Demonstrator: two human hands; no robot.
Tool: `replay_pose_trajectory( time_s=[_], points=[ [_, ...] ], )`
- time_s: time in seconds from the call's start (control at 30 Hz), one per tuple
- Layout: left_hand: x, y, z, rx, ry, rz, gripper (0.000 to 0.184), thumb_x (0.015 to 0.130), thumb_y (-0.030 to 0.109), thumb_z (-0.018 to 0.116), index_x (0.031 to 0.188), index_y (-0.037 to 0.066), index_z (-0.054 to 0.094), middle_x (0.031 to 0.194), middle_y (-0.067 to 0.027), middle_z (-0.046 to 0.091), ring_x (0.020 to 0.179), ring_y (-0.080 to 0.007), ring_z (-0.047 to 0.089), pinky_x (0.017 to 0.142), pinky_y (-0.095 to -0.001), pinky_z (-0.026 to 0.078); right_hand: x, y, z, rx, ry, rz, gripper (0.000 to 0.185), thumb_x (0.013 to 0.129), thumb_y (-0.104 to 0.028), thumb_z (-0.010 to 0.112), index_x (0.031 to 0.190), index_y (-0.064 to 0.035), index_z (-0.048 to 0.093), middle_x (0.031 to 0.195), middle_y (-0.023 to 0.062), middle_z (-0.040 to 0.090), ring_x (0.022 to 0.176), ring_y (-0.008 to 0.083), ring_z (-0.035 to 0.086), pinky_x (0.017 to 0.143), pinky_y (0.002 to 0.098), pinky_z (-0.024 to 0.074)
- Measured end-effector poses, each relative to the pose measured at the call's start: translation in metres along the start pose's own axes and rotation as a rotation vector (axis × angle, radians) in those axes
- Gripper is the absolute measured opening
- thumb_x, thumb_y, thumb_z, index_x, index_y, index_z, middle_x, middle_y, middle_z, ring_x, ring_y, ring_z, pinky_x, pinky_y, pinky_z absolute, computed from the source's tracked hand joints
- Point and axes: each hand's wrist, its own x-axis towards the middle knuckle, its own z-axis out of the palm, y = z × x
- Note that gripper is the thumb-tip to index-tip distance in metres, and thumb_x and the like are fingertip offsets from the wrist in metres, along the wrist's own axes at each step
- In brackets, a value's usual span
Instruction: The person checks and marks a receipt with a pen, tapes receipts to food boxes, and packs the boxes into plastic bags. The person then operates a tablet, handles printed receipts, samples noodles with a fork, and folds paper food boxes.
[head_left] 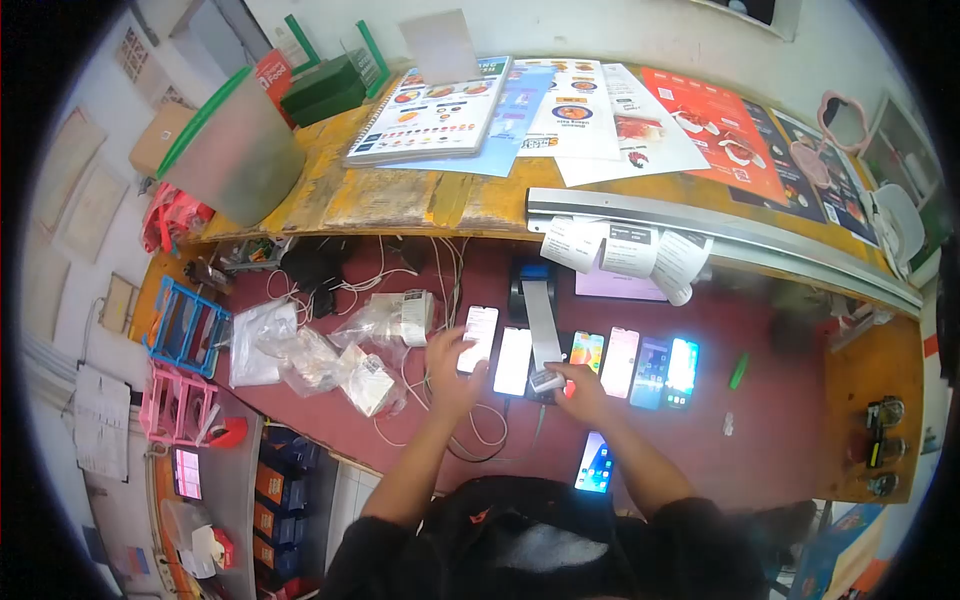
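A row of lit smartphones lies on the dark red desk. My left hand (455, 372) is at the leftmost phone (481, 335), fingers apart over its lower left edge; whether they touch the screen I cannot tell. A second phone with a white screen (513, 360) lies just to its right. From a small black receipt printer (519, 300) a long strip of receipt paper (542, 320) runs down toward me. My right hand (582, 393) pinches its curled lower end, above a phone with a colourful screen (587, 350). Another phone (594, 462) lies close to my body.
Further right are more phones (682, 372) and a green pen-like object (740, 370). Plastic-wrapped packets (310, 360) and white cables (490, 425) lie on the left. The wooden shelf (430, 205) above carries menus and a green-rimmed bin (235, 150); receipts (630, 250) hang from its edge.
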Motion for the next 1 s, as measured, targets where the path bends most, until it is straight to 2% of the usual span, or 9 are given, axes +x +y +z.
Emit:
replay_pose_trajectory(
  time_s=[0.1, 0.23, 0.33, 0.63, 0.7, 0.77, 0.87, 0.97, 1.0],
  points=[
    [0.064, 0.032, 0.03, -0.412, -0.128, -0.107, 0.04, 0.083, 0.017, 0.066, 0.118, 0.001, 0.053, 0.117, -0.0112, 0.058, 0.107, -0.0216, 0.052, 0.095, -0.0371, 0.038, -0.013, -0.008, -0.009, -0.141, -0.081, -0.01, 0.05, 0.069, -0.005, 0.064, 0.118, -0.0122, 0.062, 0.098, 0.0122, 0.064, 0.093, 0.0282, 0.06, 0.088, 0.0389, 0.0451],
    [0.127, 0.092, 0.043, -0.969, -0.294, -0.562, 0.048, 0.094, 0.036, 0.054, 0.129, 0.004, 0.046, 0.122, -0.008, 0.055, 0.105, -0.0167, 0.053, 0.089, -0.0338, 0.042, -0.026, -0.003, -0.011, -0.163, -0.037, -0.163, 0.051, 0.068, -0.005, 0.065, 0.118, -0.0122, 0.062, 0.094, 0.0123, 0.063, 0.087, 0.0299, 0.059, 0.081, 0.0384, 0.0475],
    [0.16, 0.094, 0.053, -1.357, -0.472, -0.745, 0.045, 0.095, 0.036, 0.054, 0.126, 0.004, 0.051, 0.112, -0.0087, 0.061, 0.098, -0.0131, 0.054, 0.087, -0.0337, 0.043, -0.031, 0.004, -0.011, -0.188, 0.026, -0.221, 0.052, 0.067, -0.007, 0.067, 0.118, -0.0122, 0.061, 0.096, 0.0132, 0.063, 0.087, 0.0302, 0.059, 0.078, 0.0382, 0.0488],
    [0.076, 0.086, 0.026, -0.497, -0.127, -0.304, 0.023, 0.085, 0.014, 0.057, 0.102, -0.001, 0.065, 0.082, -0.0051, 0.064, 0.072, -0.0121, 0.058, 0.063, -0.028, 0.046, -0.037, 0.005, -0.019, -0.098, 0.158, -0.075, 0.048, 0.072, -0.009, 0.064, 0.12, -0.0098, 0.058, 0.105, 0.0178, 0.061, 0.101, 0.0348, 0.058, 0.088, 0.0415, 0.0461],
    [0.035, 0.086, -0.001, -0.67, -0.03, -0.566, 0.024, 0.077, 0.005, 0.058, 0.099, -0.001, 0.064, 0.08, -0.0059, 0.063, 0.073, -0.0118, 0.058, 0.063, -0.0277, 0.045, -0.038, 0.007, -0.018, -0.131, 0.189, -0.118, 0.046, 0.073, -0.006, 0.062, 0.118, -0.0087, 0.059, 0.1, 0.0163, 0.062, 0.097, 0.0338, 0.059, 0.086, 0.0408, 0.0467],
    [-0.021, 0.041, -0.033, -0.401, -0.127, -0.638, 0.025, 0.071, -0.004, 0.053, 0.094, 0.0, 0.063, 0.079, -0.0058, 0.063, 0.07, -0.0117, 0.057, 0.06, -0.0268, 0.044, -0.034, 0.005, -0.022, -0.153, 0.134, -0.126, 0.044, 0.072, -0.001, 0.06, 0.116, -0.0076, 0.06, 0.094, 0.0143, 0.062, 0.093, 0.033, 0.059, 0.083, 0.0407, 0.0466],
    [-0.107, -0.005, -0.066, -0.217, 0.01, -0.798, 0.027, 0.07, -0.006, 0.047, 0.09, 0.001, 0.063, 0.075, -0.0063, 0.061, 0.064, -0.012, 0.055, 0.055, -0.0273, 0.043, -0.029, -0.003, -0.025, -0.258, 0.073, -0.198, 0.044, 0.069, 0.004, 0.056, 0.111, -0.0064, 0.062, 0.089, 0.0137, 0.061, 0.088, 0.0335, 0.058, 0.081, 0.0422, 0.0457],
    [-0.17, -0.015, -0.091, -0.429, 0.318, -0.868, 0.024, 0.072, -0.003, 0.043, 0.085, 0.003, 0.062, 0.068, -0.0059, 0.059, 0.057, -0.0132, 0.053, 0.054, -0.0288, 0.043, -0.022, 0.002, -0.027, -0.386, -0.039, -0.234, 0.042, 0.069, 0.004, 0.055, 0.109, -0.0062, 0.064, 0.09, 0.0143, 0.062, 0.088, 0.0337, 0.057, 0.081, 0.0434, 0.0455],
    [-0.182, -0.003, -0.107, -0.463, 0.089, -1.008, 0.022, 0.075, 0.0, 0.041, 0.084, 0.003, 0.061, 0.072, -0.0069, 0.06, 0.063, -0.0138, 0.054, 0.057, -0.0288, 0.044, -0.02, 0.001, -0.026, -0.455, -0.108, -0.264, 0.041, 0.069, 0.004, 0.055, 0.108, -0.0061, 0.064, 0.09, 0.0146, 0.062, 0.089, 0.0338, 0.057, 0.081, 0.0442, 0.0453]
  ],
)
